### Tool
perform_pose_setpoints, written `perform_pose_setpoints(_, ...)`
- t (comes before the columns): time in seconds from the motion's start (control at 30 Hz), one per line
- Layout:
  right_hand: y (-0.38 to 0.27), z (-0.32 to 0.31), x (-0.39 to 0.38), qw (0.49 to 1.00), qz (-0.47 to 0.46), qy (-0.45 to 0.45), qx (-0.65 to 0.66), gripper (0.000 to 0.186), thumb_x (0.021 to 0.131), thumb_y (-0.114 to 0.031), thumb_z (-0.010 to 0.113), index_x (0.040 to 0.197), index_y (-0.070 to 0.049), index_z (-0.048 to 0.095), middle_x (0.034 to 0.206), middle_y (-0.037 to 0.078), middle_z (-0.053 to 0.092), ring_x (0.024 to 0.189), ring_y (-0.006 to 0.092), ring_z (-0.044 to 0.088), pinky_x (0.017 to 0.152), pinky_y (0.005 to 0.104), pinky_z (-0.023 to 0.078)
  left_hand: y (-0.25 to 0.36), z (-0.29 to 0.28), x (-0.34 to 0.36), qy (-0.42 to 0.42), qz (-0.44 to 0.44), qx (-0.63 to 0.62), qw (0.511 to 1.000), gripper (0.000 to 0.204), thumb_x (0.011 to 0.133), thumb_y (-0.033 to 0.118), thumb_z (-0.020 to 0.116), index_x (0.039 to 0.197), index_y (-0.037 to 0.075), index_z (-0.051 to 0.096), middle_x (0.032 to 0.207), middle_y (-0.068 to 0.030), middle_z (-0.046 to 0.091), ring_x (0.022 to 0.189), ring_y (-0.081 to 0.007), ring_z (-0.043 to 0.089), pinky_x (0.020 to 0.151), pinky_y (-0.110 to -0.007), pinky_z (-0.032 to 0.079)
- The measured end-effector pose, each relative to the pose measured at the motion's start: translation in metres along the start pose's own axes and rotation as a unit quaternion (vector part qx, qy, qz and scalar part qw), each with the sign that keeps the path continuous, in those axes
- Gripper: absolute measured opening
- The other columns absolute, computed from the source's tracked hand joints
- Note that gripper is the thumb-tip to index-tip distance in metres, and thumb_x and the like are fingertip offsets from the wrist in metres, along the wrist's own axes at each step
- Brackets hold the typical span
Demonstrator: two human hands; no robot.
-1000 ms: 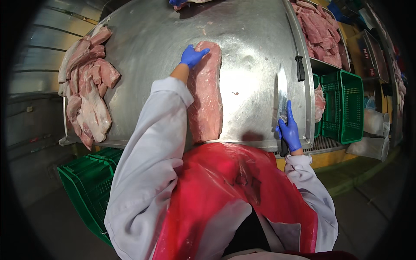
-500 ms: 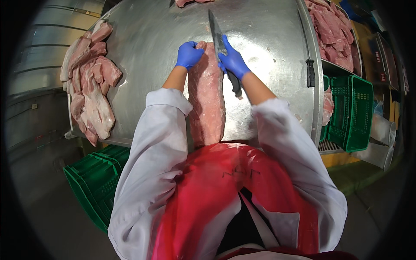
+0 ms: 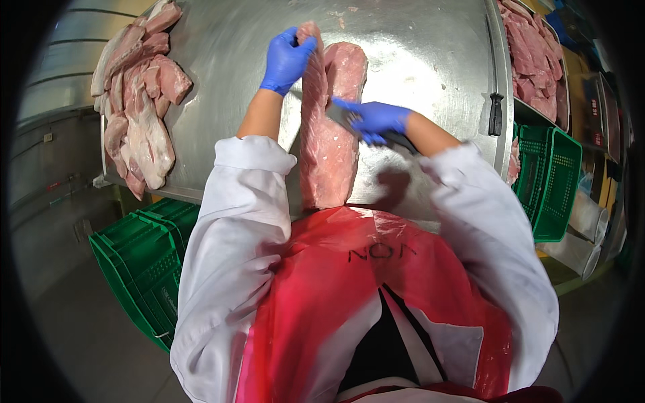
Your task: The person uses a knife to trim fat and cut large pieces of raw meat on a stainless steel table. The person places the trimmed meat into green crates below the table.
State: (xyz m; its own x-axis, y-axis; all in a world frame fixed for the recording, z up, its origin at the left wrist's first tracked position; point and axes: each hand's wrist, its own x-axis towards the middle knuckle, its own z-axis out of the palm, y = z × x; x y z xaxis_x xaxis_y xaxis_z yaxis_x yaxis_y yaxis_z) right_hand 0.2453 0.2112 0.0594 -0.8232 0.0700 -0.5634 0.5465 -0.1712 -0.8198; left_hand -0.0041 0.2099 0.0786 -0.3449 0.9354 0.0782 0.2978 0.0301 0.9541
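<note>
A long slab of pink meat (image 3: pixel 339 168) lies lengthwise on the steel table (image 3: pixel 228 80), with a strip (image 3: pixel 313 87) partly separated along its left side. My blue-gloved left hand (image 3: pixel 286 62) is closed on the far end of that strip, lifting it. My right hand (image 3: pixel 380 122), also gloved blue, holds a knife, its blade (image 3: pixel 341 114) angled leftward across the slab against the strip; part of the blade is hidden under the meat. A pale red plastic apron (image 3: pixel 302 282) meets the slab's near end.
A heap of meat pieces (image 3: pixel 138 121) covers the table's left end. A second black-handled knife (image 3: pixel 496 114) lies at the right rim, beside a tray of cut meat (image 3: pixel 531 60). Green crates stand at lower left (image 3: pixel 134 269) and right (image 3: pixel 557 181).
My right hand came from the right edge with the knife and now crosses the slab. My left hand has moved up, raising a strip that has parted from the slab.
</note>
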Motion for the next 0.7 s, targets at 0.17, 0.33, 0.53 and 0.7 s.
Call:
perform_pose_setpoints(0.17, 0.015, 0.036, -0.011, 0.998, 0.010, -0.016, -0.059, 0.070, 0.103, -0.013, 0.045, 0.162, -0.032, 0.012, 0.067, 0.006, 0.060, 0.049, 0.0125, 0.058, 0.049, 0.0279, 0.052, 0.049, -0.030, -0.027, 0.002, 0.022, -0.120, 0.993, 0.028, 0.091, 0.012, 0.070, 0.113, -0.003, 0.068, 0.101, -0.0062, 0.070, 0.091, -0.0126, 0.063, 0.087, -0.029, 0.051)
perform_pose_setpoints(0.33, 0.022, 0.064, -0.010, 0.997, 0.028, -0.052, -0.048, 0.074, 0.101, -0.012, 0.044, 0.162, -0.034, 0.010, 0.072, 0.005, 0.062, 0.051, 0.0114, 0.057, 0.049, 0.0261, 0.051, 0.102, -0.048, -0.062, 0.007, 0.038, -0.089, 0.995, 0.019, 0.093, 0.015, 0.066, 0.109, 0.005, 0.064, 0.093, 0.0005, 0.062, 0.082, -0.0108, 0.058, 0.075, -0.026, 0.049)
perform_pose_setpoints(0.53, 0.008, 0.103, -0.007, 0.991, 0.071, -0.004, -0.114, 0.073, 0.100, -0.007, 0.038, 0.162, -0.031, 0.010, 0.069, 0.006, 0.064, 0.053, 0.0125, 0.060, 0.050, 0.0269, 0.051, 0.131, -0.075, -0.103, 0.028, 0.062, -0.269, 0.961, 0.019, 0.095, 0.016, 0.066, 0.111, 0.005, 0.062, 0.098, 0.0023, 0.061, 0.088, -0.0091, 0.057, 0.079, -0.025, 0.047)
perform_pose_setpoints(0.7, 0.021, 0.119, -0.059, 0.979, 0.064, -0.069, -0.182, 0.074, 0.098, -0.008, 0.043, 0.163, -0.026, 0.011, 0.072, 0.006, 0.068, 0.053, 0.0149, 0.062, 0.055, 0.0289, 0.053, 0.121, -0.114, -0.129, 0.114, 0.122, -0.296, 0.940, 0.010, 0.098, 0.011, 0.060, 0.106, 0.006, 0.061, 0.094, 0.0010, 0.061, 0.085, -0.0097, 0.058, 0.077, -0.026, 0.048)
